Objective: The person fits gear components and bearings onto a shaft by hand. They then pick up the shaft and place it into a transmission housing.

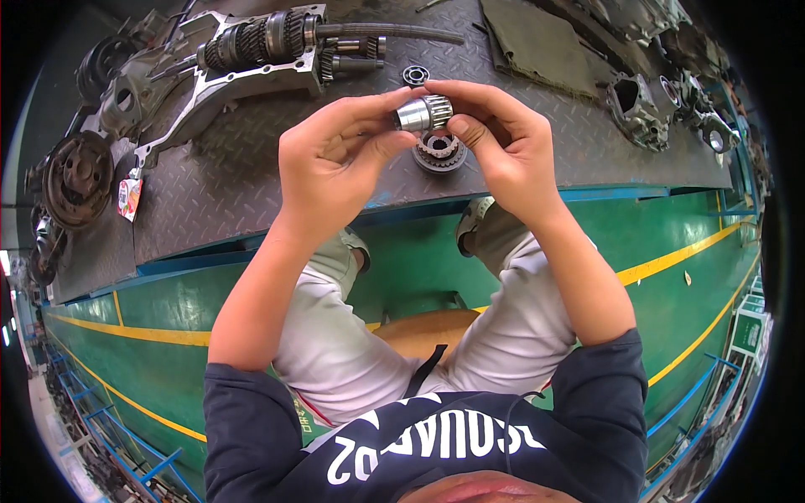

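Observation:
Above the bench's near edge I hold a short shiny steel sleeve (412, 116) with a needle roller bearing (438, 110) around its right end. My left hand (340, 147) is closed on the smooth end, thumb below and fingers above. The thumb and fingers of my right hand (503, 142) pinch the bearing end. Just below the held part, a toothed gear ring (439, 154) lies on the bench, partly covered by my hands. A small ball bearing (415, 76) lies just beyond them.
The dark diamond-plate bench (226, 180) carries an open gearbox housing (251, 71) with geared shafts at the back left. A rusty round plate (77, 178) sits at the far left. A dark cloth (541, 46) and metal castings (637, 109) lie to the right.

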`<move>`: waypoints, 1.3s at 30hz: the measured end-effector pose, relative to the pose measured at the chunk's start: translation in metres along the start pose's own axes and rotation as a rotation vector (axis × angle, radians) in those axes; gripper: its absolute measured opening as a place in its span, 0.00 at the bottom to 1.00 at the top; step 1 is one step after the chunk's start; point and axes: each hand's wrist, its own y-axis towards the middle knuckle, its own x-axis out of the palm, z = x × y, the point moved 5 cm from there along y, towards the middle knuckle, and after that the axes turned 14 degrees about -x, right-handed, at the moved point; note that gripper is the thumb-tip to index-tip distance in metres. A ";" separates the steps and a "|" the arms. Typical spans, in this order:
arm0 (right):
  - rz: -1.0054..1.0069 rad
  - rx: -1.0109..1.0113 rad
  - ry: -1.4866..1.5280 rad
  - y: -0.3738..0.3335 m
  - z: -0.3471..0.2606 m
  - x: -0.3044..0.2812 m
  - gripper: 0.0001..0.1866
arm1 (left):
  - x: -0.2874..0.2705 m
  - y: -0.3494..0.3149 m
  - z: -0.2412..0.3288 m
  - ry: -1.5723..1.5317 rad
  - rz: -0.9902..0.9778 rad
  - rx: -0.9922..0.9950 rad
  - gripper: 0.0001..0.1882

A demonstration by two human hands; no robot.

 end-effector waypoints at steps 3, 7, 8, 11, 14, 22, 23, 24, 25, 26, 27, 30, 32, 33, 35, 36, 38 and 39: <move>0.005 -0.003 0.004 -0.001 -0.002 0.002 0.20 | -0.001 -0.003 0.000 0.038 -0.005 0.014 0.19; -0.069 -0.097 -0.105 0.001 -0.008 0.001 0.18 | -0.002 -0.002 -0.002 0.060 -0.007 0.043 0.19; -0.069 -0.096 -0.104 0.001 -0.009 0.002 0.18 | -0.002 -0.003 -0.001 0.084 0.004 0.047 0.19; -0.004 -0.040 -0.063 -0.001 -0.009 0.002 0.19 | -0.002 -0.004 -0.002 0.134 0.027 0.084 0.18; -0.044 0.015 -0.055 -0.002 -0.009 0.003 0.18 | -0.003 -0.006 0.004 0.188 0.046 0.144 0.18; 0.011 -0.089 -0.032 -0.005 -0.013 0.005 0.20 | -0.003 -0.007 0.006 0.195 0.047 0.189 0.17; 0.012 -0.089 -0.033 -0.005 -0.013 0.005 0.20 | -0.003 -0.007 0.007 0.228 0.047 0.206 0.17; -0.002 -0.117 -0.076 -0.005 -0.015 0.005 0.20 | -0.003 -0.008 0.007 0.264 0.048 0.223 0.17; -0.015 -0.145 -0.120 -0.004 -0.017 0.005 0.20 | -0.001 -0.008 0.006 0.265 0.048 0.222 0.17; -0.015 -0.145 -0.118 -0.005 -0.017 0.006 0.20 | -0.001 -0.008 0.003 0.203 0.089 0.224 0.17; -0.002 -0.180 -0.132 -0.005 -0.019 0.007 0.21 | -0.002 -0.007 0.002 0.138 0.128 0.227 0.17; -0.009 -0.290 -0.230 -0.003 -0.025 0.007 0.23 | 0.000 -0.008 0.005 0.129 0.120 0.231 0.17; -0.029 -0.366 -0.313 -0.001 -0.031 0.008 0.25 | -0.001 -0.009 0.006 0.133 0.126 0.241 0.17; -0.039 -0.406 -0.350 -0.001 -0.033 0.008 0.25 | -0.001 -0.010 0.006 0.134 0.131 0.251 0.17; -0.048 -0.447 -0.387 -0.001 -0.037 0.009 0.26 | 0.000 -0.010 0.007 0.129 0.130 0.252 0.17; -0.061 -0.463 -0.420 0.000 -0.039 0.009 0.26 | 0.000 -0.010 0.007 0.125 0.130 0.251 0.16; -0.074 -0.477 -0.453 0.000 -0.037 0.008 0.27 | -0.001 -0.008 0.006 0.155 0.123 0.252 0.17; -0.079 -0.482 -0.473 0.001 -0.036 0.007 0.25 | 0.000 -0.008 0.005 0.183 0.115 0.258 0.17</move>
